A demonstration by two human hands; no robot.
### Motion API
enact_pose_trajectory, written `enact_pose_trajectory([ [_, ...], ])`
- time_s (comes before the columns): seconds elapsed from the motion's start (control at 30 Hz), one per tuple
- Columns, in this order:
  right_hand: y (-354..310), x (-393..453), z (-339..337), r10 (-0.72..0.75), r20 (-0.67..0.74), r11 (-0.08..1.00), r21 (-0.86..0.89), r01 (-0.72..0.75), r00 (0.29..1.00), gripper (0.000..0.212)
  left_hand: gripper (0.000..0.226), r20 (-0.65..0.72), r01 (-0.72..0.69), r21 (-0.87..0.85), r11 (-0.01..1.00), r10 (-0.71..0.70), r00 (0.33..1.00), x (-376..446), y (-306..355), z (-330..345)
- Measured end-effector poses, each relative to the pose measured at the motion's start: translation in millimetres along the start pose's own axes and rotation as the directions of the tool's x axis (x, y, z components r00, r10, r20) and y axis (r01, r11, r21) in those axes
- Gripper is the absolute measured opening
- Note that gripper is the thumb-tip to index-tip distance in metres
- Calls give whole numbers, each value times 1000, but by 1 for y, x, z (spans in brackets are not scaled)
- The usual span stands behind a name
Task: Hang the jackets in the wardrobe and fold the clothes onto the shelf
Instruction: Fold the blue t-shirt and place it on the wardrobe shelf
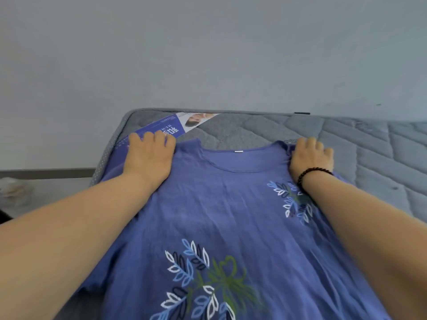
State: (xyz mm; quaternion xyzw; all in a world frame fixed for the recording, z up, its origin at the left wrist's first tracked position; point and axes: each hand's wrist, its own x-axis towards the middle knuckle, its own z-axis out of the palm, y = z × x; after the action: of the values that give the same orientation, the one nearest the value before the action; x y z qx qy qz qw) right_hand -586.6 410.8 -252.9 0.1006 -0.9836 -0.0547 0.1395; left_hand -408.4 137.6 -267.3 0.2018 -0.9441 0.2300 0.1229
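Observation:
A blue shirt (231, 204) with white, blue and green leaf prints lies spread flat on a grey quilted mattress (346, 139), its neckline pointing away from me. My left hand (149, 153) grips the shirt's left shoulder with curled fingers. At the right shoulder, my right hand (310, 155) holds the fabric, which bunches under its fingers. A dark bead bracelet circles my right wrist. Both forearms stretch across the shirt.
A blue and white printed label sheet (175, 125) lies on the mattress corner beyond my left hand. A pale wall rises behind the bed. The floor shows at the left, with a pale blurred object (13, 190) on it.

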Motion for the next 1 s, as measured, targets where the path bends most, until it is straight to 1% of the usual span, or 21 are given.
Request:
enact_pose_trajectory([
  [0.07,-7,-27,-18,-66,49,996,69,63,997,40,44,33,-151,147,977,148,988,-6,2,-9],
  [0.1,-11,-46,-30,-98,85,987,134,86,992,43,48,10,-230,209,950,233,972,-11,0,-12],
  [0.13,-16,-69,-41,-132,138,975,198,103,982,46,49,-38,-300,261,918,320,947,-19,-3,-14],
  [0.17,-20,-95,-50,-174,189,961,249,124,966,50,49,-112,-344,270,899,384,916,-29,-7,-16],
  [0.2,-23,-123,-58,-220,226,946,289,151,949,54,48,-206,-377,217,900,420,884,-42,-11,-19],
  [0.23,-25,-153,-66,-262,256,931,320,174,931,58,46,-283,-401,112,909,416,864,-60,-13,-23],
  [0.27,-26,-180,-71,-291,288,921,341,186,913,62,45,-320,-412,-11,911,387,865,-80,-13,-27],
  [0.3,-24,-202,-72,-306,322,919,344,191,896,67,45,-328,-411,-124,903,354,876,-103,-11,-33],
  [0.37,-20,-229,-68,-313,372,929,312,200,874,72,49,-275,-404,-313,860,325,905,-153,-8,-47],
  [0.4,-19,-235,-65,-311,368,932,298,206,876,71,52,-231,-378,-396,837,308,923,-179,-7,-52],
  [0.47,-18,-241,-61,-303,337,936,283,211,892,69,55,-127,-235,-525,818,197,972,-224,-6,-60],
  [0.53,-17,-252,-62,-311,339,935,277,222,888,68,59,20,-44,-563,825,67,998,-256,-1,-72],
  [0.6,-11,-273,-68,-332,363,931,272,241,871,68,62,142,65,-556,828,18,990,-283,8,-88],
  [0.67,-3,-301,-78,-358,382,926,263,271,852,75,63,198,75,-554,829,44,979,-306,15,-105],
  [0.73,5,-335,-86,-375,374,919,268,288,848,87,63,214,20,-552,833,119,969,-332,22,-119],
  [0.8,14,-369,-92,-374,347,915,288,282,860,90,60,221,-26,-563,826,181,958,-361,25,-131],
  [0.87,22,-400,-98,-367,354,920,277,278,860,91,64,253,-28,-565,825,205,945,-390,25,-144],
  [0.93,29,-429,-104,-365,389,925,253,283,846,87,65,251,-37,-547,836,207,946,-416,23,-153],
  [1.0,38,-456,-105,-385,360,917,252,309,850,72,64,245,-32,-555,831,200,949,-442,20,-162],
])
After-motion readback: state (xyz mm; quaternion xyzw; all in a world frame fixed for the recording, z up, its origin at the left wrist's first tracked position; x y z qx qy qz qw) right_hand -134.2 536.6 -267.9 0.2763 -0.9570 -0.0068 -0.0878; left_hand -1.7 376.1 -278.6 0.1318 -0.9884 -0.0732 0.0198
